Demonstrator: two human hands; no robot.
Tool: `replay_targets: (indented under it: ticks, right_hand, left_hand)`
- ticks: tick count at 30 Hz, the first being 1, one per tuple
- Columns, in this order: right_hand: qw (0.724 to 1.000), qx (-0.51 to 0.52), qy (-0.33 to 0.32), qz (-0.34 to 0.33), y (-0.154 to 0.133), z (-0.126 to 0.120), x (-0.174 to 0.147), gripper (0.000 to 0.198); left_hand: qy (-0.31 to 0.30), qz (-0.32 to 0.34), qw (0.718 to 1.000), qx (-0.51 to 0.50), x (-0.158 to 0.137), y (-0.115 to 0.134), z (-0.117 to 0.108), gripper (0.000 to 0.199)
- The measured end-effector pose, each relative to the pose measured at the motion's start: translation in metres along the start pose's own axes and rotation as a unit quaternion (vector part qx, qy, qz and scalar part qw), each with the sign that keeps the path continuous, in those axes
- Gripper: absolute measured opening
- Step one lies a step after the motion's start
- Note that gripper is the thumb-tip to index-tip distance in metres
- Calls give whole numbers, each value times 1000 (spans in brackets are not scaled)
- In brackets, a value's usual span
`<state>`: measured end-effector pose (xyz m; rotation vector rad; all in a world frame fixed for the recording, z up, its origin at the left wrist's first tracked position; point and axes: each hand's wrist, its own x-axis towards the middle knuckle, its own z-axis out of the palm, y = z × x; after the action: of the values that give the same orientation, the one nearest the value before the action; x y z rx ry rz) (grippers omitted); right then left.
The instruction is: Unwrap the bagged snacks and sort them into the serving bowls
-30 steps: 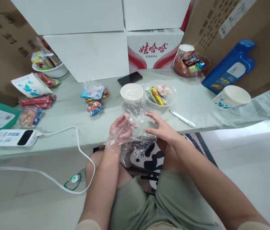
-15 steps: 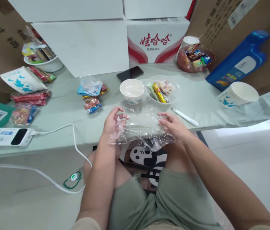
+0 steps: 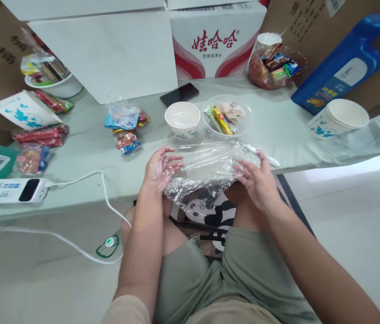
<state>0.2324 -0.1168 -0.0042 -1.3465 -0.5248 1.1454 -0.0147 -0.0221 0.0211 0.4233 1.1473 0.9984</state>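
Note:
A crinkled sheet of clear plastic film is stretched between my hands at the table's front edge, its near side hanging above my lap. My left hand holds its left end, with film draped about the fingers and palm. At the right end, the fingertips of my right hand grip the film, while one finger points up. Just beyond the film stand a paper bowl and a clear plastic bowl with wrapped snacks. A white pen-like cutter lies behind my right hand, partly hidden.
A phone lies behind the paper bowl. Wrapped snacks lie left of it. A blue bottle and paper cups stand right. A power bank with a white cable sits left. Boxes line the back.
My right hand has moved right and its fingers have spread more. The film is drawn out wider between my hands. The view has tilted down slightly.

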Motion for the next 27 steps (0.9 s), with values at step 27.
replay_targets:
  ticks: [27]
  right_hand:
    - [989, -87, -60, 105, 6, -25, -14, 35]
  left_hand:
    - [-128, 58, 971, 195, 0, -12, -9, 15]
